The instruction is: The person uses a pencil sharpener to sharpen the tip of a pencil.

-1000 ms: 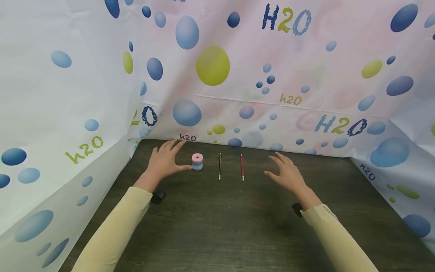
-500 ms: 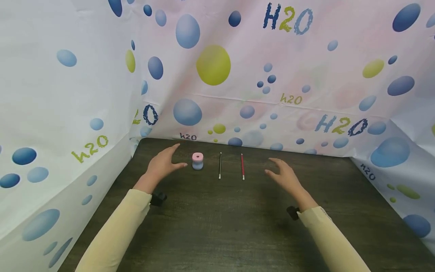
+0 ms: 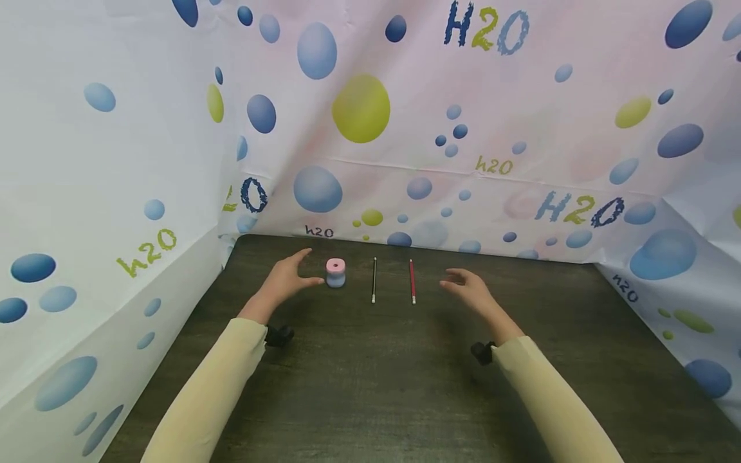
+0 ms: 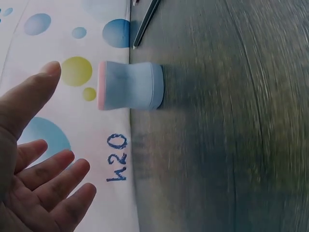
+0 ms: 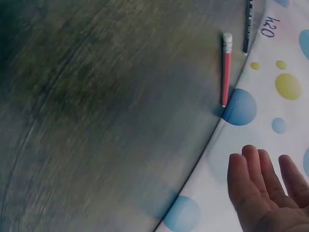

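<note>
A small pencil sharpener-like item (image 3: pixel 336 273), blue with a pink top and a hole in it, stands upright on the table. Left of it is my left hand (image 3: pixel 282 283), thumb and fingers spread apart and holding nothing; the left wrist view shows a gap between the thumb and the item (image 4: pixel 129 85). A black pencil (image 3: pixel 374 280) and a red pencil (image 3: pixel 412 281) lie side by side to the item's right, eraser ends toward me. My right hand (image 3: pixel 470 290) hovers right of the red pencil (image 5: pixel 226 72), fingers loosely bent, touching nothing.
The dark wooden table (image 3: pixel 370 386) is bounded at the back by a white sheet (image 3: pixel 417 212) printed with bubbles and H2O lettering. More of that sheet rises along the left and right sides.
My right hand has moved left, toward the red pencil, and its fingers have drawn closer together. My left hand has shifted only slightly. The item and both pencils stay in place.
</note>
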